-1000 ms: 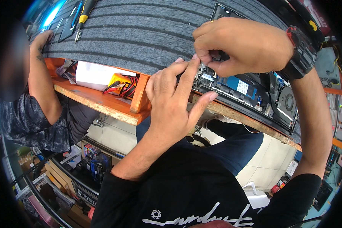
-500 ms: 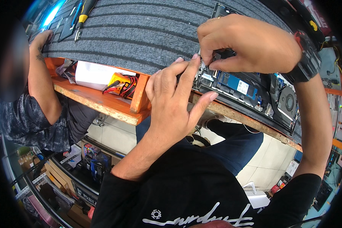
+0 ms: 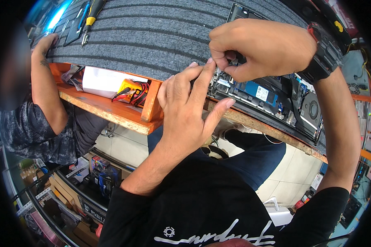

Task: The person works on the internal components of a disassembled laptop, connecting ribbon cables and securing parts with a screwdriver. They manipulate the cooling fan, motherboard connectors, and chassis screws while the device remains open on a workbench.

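Right hand (image 3: pixel 259 49), upper centre of the frame, pinches a small dark part (image 3: pixel 236 60) over the opened laptop (image 3: pixel 276 96) at the bench (image 3: pixel 152 37) edge; left hand (image 3: pixel 189 107), fingers spread and holding nothing, steadies the chassis.

Yellow multimeter (image 3: pixel 127 87) in orange shelf (image 3: pixel 111 111); screwdriver (image 3: pixel 89 18) on grey mat (image 3: pixel 152 37)

We see even, bright daylight with only soft shadow under the left hand (image 3: pixel 185 111). A blue-white glare burns far up and left of it, perhaps from a lamp. The fisheye bends the desk (image 3: pixel 111 109) edge and blackens the rim. Detail beneath the right hand (image 3: pixel 259 49) stays sharp; the figure well left of both hands is blurred.
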